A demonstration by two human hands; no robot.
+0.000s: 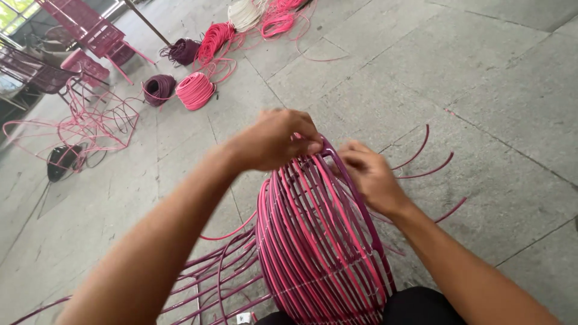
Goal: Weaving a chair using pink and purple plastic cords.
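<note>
Two hands work at the top rim of the woven frame [319, 241], a rounded metal cage that stands between my forearms; my left hand [274, 139] is closed on the rim's upper left edge, fingers pinched over pink cord [301, 210] where it crosses the rim; my right hand [367, 171] sits just beside it on the right of the rim, fingers curled in, though I cannot tell whether they clamp a strand or only press it. Judging from the cage, most of its near face is already wrapped in close rows of pink and purple cord; loose purple ends [427, 162] stick out to the right of the frame, so the tying-off looks unfinished; bare purple bars [211, 274] show at the frame's lower left. Well beyond the frame, up the concrete floor [512, 90], lie coils of cord [194, 90] in pink, dark purple, red and white; far left of the frame stand bare pink wire frames [90, 123]. No bins or boxes show; the coils lie loose on the floor.
</note>
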